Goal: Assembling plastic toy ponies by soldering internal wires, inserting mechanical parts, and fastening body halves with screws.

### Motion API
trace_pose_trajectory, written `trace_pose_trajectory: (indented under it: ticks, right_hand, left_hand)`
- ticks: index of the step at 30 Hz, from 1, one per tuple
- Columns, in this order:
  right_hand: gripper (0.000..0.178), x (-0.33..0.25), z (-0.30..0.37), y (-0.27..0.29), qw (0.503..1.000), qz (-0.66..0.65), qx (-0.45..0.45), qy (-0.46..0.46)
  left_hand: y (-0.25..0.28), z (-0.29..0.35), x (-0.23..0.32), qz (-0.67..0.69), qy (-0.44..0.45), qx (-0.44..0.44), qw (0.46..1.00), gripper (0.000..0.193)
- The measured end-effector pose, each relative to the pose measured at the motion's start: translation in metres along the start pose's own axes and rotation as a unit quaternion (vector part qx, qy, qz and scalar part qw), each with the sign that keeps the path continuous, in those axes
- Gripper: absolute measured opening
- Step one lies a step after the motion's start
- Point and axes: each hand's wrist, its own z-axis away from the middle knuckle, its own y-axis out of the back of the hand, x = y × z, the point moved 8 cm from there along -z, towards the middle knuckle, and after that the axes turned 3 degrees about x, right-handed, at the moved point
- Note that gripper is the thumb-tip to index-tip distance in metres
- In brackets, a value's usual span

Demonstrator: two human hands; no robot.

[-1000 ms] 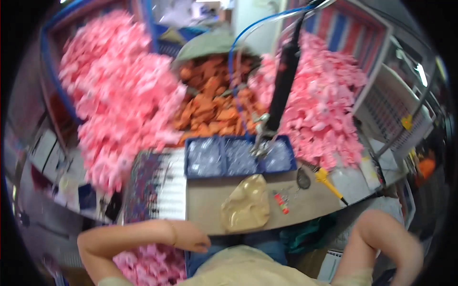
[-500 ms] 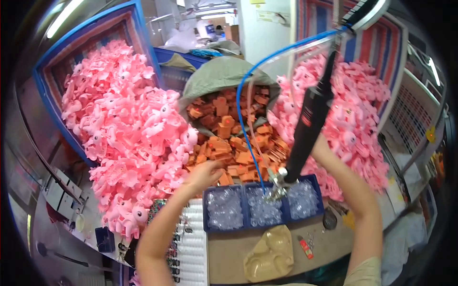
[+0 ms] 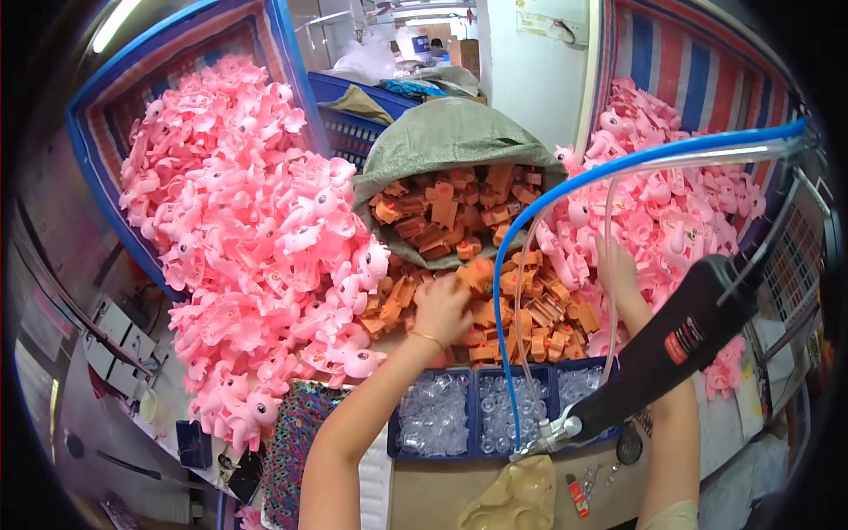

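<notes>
While the half-curled left hand (image 3: 442, 309) reaches into central orange plastic blocks (image 3: 556, 300), the right hand (image 3: 622, 270), opening obscured, reaches right-side pink plastic animal-shaped parts (image 3: 658, 190); holds are unclear. Picking seemingly requires secure pinching.

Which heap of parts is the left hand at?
The left hand is at the middle, orange heap, spilling from the green sack; the left heap and right heap are pink.

Left hand (image 3: 444, 311) bare; thin gold-toned bracelet (image 3: 427, 336) at wrist. Right arm (image 3: 675, 437): pale yellow-beige sleeve (image 3: 675, 518), near edge.
</notes>
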Motion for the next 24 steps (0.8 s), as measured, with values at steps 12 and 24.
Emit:
trace_pose_trajectory:
  ticks: [12, 24]
  right_hand:
    - [0.034, -0.007, 0.031, 0.155, 0.894, -0.314, 0.276, -0.159]
    - [0.047, -0.018, 0.255, 0.231, 0.694, -0.61, -0.138, -0.358]
  left_hand:
    - [0.195, 0.04, 0.192, 0.252, -0.209, -0.286, 0.901, 0.024]
    - [0.304, 0.129, 0.299, 0.255, -0.268, -0.255, 0.894, 0.012]
